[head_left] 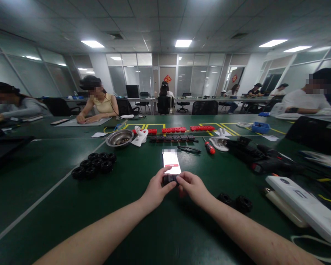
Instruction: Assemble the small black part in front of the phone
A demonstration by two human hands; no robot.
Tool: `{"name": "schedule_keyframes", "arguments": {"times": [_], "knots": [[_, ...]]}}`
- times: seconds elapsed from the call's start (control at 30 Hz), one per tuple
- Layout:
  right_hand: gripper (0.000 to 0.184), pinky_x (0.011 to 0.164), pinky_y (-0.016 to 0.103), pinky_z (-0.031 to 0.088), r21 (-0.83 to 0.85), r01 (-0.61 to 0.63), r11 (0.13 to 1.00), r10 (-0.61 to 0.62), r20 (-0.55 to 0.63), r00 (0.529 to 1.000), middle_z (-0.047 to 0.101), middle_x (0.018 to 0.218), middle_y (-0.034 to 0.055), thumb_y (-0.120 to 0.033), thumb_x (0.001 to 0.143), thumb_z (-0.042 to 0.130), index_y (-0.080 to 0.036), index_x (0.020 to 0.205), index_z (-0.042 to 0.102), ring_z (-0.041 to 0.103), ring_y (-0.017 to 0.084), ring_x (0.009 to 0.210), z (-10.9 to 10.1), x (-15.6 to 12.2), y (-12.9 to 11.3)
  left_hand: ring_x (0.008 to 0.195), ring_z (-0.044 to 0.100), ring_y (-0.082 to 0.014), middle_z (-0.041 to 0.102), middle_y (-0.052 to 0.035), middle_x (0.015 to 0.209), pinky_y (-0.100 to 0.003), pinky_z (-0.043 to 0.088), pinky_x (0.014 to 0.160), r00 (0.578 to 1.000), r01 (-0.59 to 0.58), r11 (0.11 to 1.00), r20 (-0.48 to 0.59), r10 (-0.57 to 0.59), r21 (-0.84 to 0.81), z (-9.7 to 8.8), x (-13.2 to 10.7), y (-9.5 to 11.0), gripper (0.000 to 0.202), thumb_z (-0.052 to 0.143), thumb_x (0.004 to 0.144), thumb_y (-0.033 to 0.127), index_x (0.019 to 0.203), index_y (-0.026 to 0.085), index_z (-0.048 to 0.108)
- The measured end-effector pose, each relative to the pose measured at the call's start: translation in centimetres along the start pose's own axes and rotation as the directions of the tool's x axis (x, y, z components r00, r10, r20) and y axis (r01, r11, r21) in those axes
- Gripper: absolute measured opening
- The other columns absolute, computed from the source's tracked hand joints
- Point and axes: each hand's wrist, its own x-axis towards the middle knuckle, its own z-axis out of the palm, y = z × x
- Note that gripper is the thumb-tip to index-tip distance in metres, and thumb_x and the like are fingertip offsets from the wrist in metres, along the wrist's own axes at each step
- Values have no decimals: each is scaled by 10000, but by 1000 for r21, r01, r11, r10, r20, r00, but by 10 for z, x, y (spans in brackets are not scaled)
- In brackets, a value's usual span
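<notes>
My left hand (157, 185) grips a small black ribbed wheel (169, 179), with thumb and fingers around it. At the wheel's right end, my right hand (192, 185) has its thumb and fingers pinched together; whether they hold the wheel or a small part against it is hidden. Just beyond my hands lies a phone (171, 157) with a lit white screen. A group of several black toy tyres (95, 164) rests to the left. Two more dark wheels (243, 203) lie beside my right forearm.
Farther back are a metal bowl (119, 138), a white holder (139, 137), red strips (173, 130), a black toy-part row (173, 138), a cable loop (189, 149) and a red screwdriver (209, 148). A white device (306, 206) and black equipment (262, 158) occupy the right. Other people sit around.
</notes>
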Motion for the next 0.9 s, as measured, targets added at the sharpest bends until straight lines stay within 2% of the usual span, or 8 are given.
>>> {"name": "schedule_keyframes", "arguments": {"times": [0.1,0.2,0.3,0.43,0.53,0.6,0.77,0.9], "knots": [[241,523,250,474,-88,127,988,-129,-18,991,526,748,-4,-275,663,598,-174,851,485,529,128,642,0,0,1,722,547,-173,571,-48,823,-272,430,623,995,93,996,40,-94,5,1,1,-6,331,443,769,448,921,164,521],[267,643,288,469,-194,222,956,-234,-39,972,553,838,19,-195,646,609,-167,894,517,530,136,715,0,-1,0,568,491,-122,521,-5,683,-209,362,478,987,152,988,58,-151,-18,2,1,-9,363,332,801,491,823,176,512],[298,617,296,477,-100,199,975,-203,-24,979,561,883,41,-229,665,597,-162,946,521,538,139,696,0,0,-2,569,461,-97,487,14,722,-171,305,433,985,172,983,36,-170,-68,4,1,-10,294,338,807,465,925,219,449],[251,608,295,482,43,159,986,-157,-47,986,560,846,34,-286,695,568,-167,912,528,548,137,678,-1,0,-3,483,423,-78,427,55,614,-155,261,383,980,192,971,84,-182,-143,7,2,-9,314,396,776,463,967,213,391],[195,694,303,462,-4,241,971,-241,-69,968,556,844,26,-230,664,591,-173,846,549,544,155,773,-2,0,-2,466,462,-79,468,32,626,-169,303,386,971,227,955,115,-208,-190,9,4,-6,348,389,763,479,905,162,411],[268,739,310,447,-3,271,963,-270,-82,959,551,918,36,-205,625,621,-182,880,544,529,176,864,-3,1,0,523,521,-96,515,-10,710,-186,349,417,968,245,945,114,-224,-219,9,4,-3,356,375,768,470,900,142,416],[367,725,304,445,96,92,991,-78,-139,987,586,910,64,-403,681,564,-152,948,551,552,178,828,-4,6,2,622,583,-122,571,-41,838,-216,400,511,977,208,941,105,-186,-265,9,1,-1,353,544,702,363,955,142,434],[361,514,271,457,79,-15,997,25,-132,991,583,658,23,-471,680,543,-144,832,561,561,151,578,-5,10,6,660,604,-145,608,-34,828,-233,416,550,989,147,932,54,-137,-332,11,-1,-4,355,613,663,305,945,153,462]]}}
